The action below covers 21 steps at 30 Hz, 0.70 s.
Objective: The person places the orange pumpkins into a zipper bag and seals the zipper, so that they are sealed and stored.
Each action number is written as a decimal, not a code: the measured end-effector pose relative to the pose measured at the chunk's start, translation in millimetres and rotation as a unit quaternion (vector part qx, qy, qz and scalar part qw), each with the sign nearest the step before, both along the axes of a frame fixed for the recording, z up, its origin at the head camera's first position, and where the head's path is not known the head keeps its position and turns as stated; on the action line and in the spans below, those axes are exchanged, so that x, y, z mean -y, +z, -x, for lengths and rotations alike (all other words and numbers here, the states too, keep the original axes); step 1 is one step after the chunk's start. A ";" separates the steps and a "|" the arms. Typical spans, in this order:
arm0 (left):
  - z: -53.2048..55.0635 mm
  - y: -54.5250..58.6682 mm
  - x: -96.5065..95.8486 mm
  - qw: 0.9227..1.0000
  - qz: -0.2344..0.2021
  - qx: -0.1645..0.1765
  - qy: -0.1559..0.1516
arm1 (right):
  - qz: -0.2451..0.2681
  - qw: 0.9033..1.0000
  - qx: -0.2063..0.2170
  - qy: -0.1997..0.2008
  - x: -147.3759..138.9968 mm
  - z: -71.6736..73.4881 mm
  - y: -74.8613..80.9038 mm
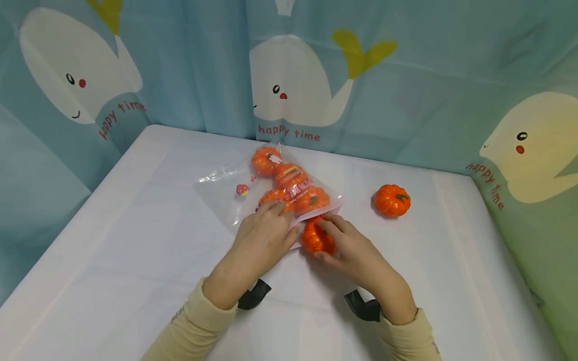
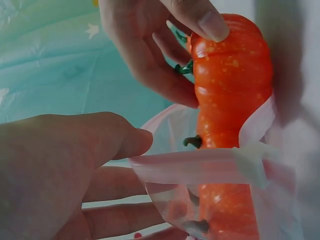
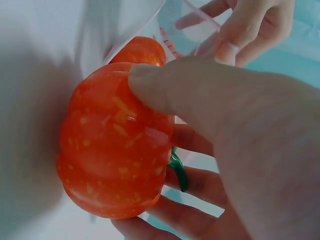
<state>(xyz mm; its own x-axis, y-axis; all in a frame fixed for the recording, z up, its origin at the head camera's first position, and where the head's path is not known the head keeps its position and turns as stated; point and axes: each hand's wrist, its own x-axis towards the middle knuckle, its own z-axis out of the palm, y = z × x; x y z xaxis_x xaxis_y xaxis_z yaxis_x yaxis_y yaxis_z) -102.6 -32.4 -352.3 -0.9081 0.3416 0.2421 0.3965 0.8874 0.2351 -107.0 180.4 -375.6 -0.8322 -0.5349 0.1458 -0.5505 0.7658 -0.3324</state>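
A clear plastic bag (image 1: 226, 195) with a pink-edged mouth lies on the table and holds several small orange toy pumpkins (image 1: 291, 176). My left hand (image 1: 264, 238) pinches the bag's pink edge, its thumb on the near side and its fingers behind the film in the left wrist view. With thumb and fingers, my right hand (image 1: 358, 250) grips another toy pumpkin (image 3: 115, 145) with a green stem, right at the bag's mouth. In the left wrist view, this pumpkin (image 2: 232, 60) lines up with the ones in the bag.
One more orange toy pumpkin (image 1: 392, 200) sits alone on the white tablecloth (image 1: 149, 210), to the right of the bag. A blue curtain (image 1: 217, 75) with printed whales stands along the table's back and sides. Dark wrist straps (image 1: 363, 306) hang below the wrists.
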 end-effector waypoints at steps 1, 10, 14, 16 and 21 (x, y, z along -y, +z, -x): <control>0.1 0.3 0.0 1.000 0.000 0.000 0.000 | -0.003 1.000 -0.008 0.000 1.3 -0.5 0.3; -2.0 -2.2 0.1 1.000 -0.001 -0.018 0.000 | 0.004 0.998 -0.028 0.050 9.3 -6.4 -0.5; -0.8 -1.7 -1.3 0.999 -0.014 -0.043 -0.014 | 0.017 0.998 0.019 0.060 9.4 -6.6 2.7; -0.4 -1.2 -2.5 0.998 -0.021 -0.052 -0.022 | 0.020 0.997 0.040 0.059 8.9 -6.9 3.5; -0.2 -2.1 -5.0 0.997 -0.027 -0.060 -0.037 | 0.025 0.999 0.005 0.046 7.5 -9.3 -3.6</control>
<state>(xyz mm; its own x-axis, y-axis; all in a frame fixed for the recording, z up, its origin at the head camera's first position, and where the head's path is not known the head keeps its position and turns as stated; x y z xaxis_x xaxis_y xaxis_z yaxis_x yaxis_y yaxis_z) -102.4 -27.4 -354.4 -0.8442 0.3905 0.3671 0.4886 0.8422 0.2278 -97.7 172.9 -379.2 -0.7815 -0.6013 0.1664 -0.6141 0.6941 -0.3757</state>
